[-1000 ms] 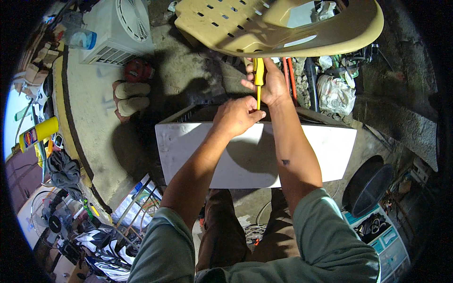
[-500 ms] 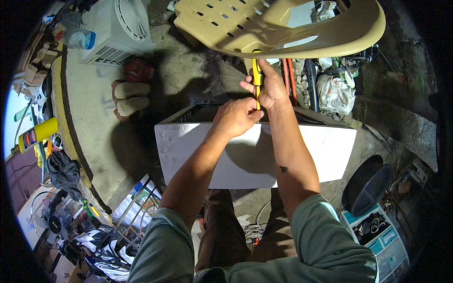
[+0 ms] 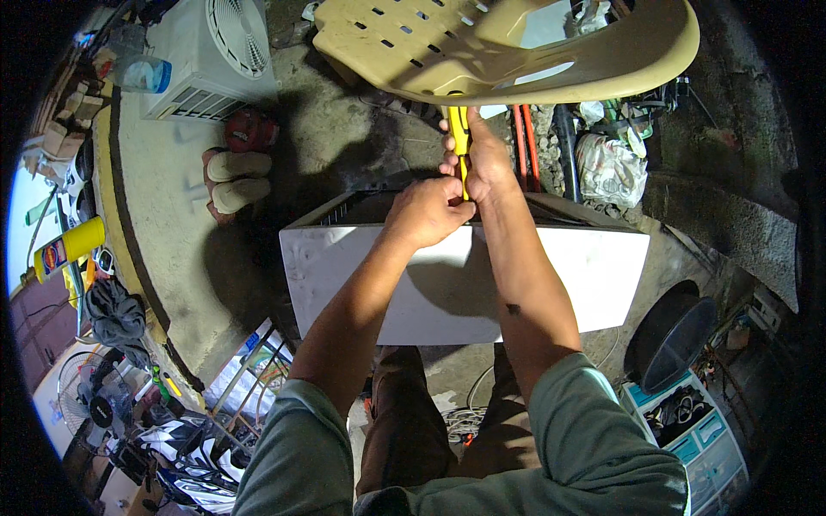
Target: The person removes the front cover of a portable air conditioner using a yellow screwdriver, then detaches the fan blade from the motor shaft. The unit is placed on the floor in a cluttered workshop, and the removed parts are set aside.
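Observation:
A yellow screwdriver stands handle-up over the far edge of a white metal casing in front of me. My right hand is closed around its handle, with the fingers showing on the left side. Thumb and fingers of my left hand pinch together at the lower end of the shaft. The screwdriver's tip and whatever it meets are hidden behind that hand. Over the handle's top hangs the rim of a beige plastic chair.
An air conditioner outdoor unit stands far left, near a pair of slippers. A black basin and a drawer unit are at right. Far right lie red bars and a white bag. A fan stands at left.
My right hand and the screwdriver handle have shifted slightly left, and its fingers have closed further around the handle. My left hand stays at the shaft's lower end.

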Available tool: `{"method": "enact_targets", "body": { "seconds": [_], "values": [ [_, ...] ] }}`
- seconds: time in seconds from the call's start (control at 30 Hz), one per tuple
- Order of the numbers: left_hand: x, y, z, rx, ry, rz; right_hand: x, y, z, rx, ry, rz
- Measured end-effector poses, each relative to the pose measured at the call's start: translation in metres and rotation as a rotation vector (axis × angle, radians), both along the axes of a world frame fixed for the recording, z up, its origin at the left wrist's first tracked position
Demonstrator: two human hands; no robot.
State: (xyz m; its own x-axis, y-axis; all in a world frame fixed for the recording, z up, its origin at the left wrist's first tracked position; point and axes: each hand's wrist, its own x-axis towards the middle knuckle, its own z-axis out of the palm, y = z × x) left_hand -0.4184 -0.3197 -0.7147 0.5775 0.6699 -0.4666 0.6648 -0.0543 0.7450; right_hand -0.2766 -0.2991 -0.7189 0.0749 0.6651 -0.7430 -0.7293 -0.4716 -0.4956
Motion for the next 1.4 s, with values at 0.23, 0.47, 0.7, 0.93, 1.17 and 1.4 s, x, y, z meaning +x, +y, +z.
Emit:
{"method": "enact_targets", "body": {
  "seconds": [0.23, 0.47, 0.7, 0.93, 1.17, 1.4],
  "values": [
    [-0.001, -0.001, -0.030, -0.281, -0.212, 0.052, 0.002, -0.002, -0.004, 0.025, -0.200, -0.055],
    [-0.003, -0.001, -0.024, -0.245, -0.168, 0.077, 0.008, 0.001, -0.001, 0.099, 0.282, 0.049],
    [-0.002, 0.001, -0.010, -0.089, -0.011, 0.067, -0.001, 0.011, 0.005, 0.108, -0.498, -0.029],
    [-0.001, 0.001, -0.003, -0.197, -0.123, 0.094, 0.022, 0.017, -0.007, 0.429, 0.619, 0.165],
    [0.001, 0.003, 0.007, -0.072, 0.021, 0.049, 0.004, 0.012, -0.005, 0.036, -0.306, -0.029],
    [0.000, 0.003, 0.010, -0.112, 0.046, 0.044, 0.007, 0.015, 0.001, 0.172, 0.222, 0.025]
  ]
}}
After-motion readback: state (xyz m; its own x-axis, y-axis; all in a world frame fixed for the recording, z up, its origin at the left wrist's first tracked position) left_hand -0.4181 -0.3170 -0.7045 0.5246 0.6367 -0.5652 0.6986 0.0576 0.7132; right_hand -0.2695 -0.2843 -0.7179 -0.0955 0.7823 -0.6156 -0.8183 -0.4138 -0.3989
